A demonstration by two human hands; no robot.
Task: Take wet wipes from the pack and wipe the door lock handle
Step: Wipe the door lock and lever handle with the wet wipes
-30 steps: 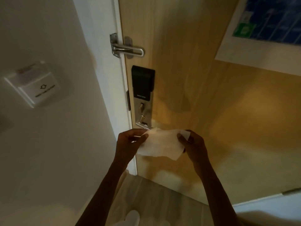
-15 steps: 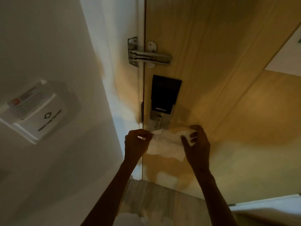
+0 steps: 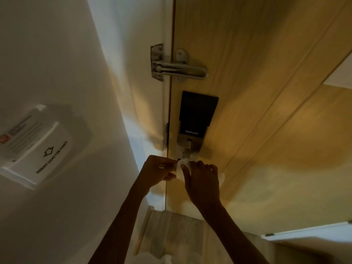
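We note, well to the left of the fingers, a white key-card holder (image 3: 34, 147) fixed to the pale wall (image 3: 62, 54), with a card standing in its upper slot and an arrow printed on its face; the print is too blurred for us to read in full

Moving right, we find the left hand (image 3: 159, 171) at the edge of the door, its fingers (image 3: 167, 164) curled together and pinched on the left end of the white wet wipe (image 3: 182, 166). The wipe is bunched between the two hands and lies just below the lock plate; most of it is hidden under the fingers, and a small pale corner shows at the far right of the right hand

Above the fingers we record the smart lock (image 3: 197, 115), a black panel on a metal plate set on the wooden door (image 3: 276, 92). A small metal stub on that plate stands just above the wipe. The lock handle itself is covered by the hands and wipe, so we cannot tell its position

Higher still, well above the fingers, a metal swing-bar door guard (image 3: 179, 67) spans from the white frame onto the door

The right hand (image 3: 202, 180) lies over the wipe, fingers (image 3: 207, 167) bent and closed down on it, thumb touching the wipe's left part. The two hands are just beside each other

Below the wrists we see pale wood-grain flooring (image 3: 179, 229)
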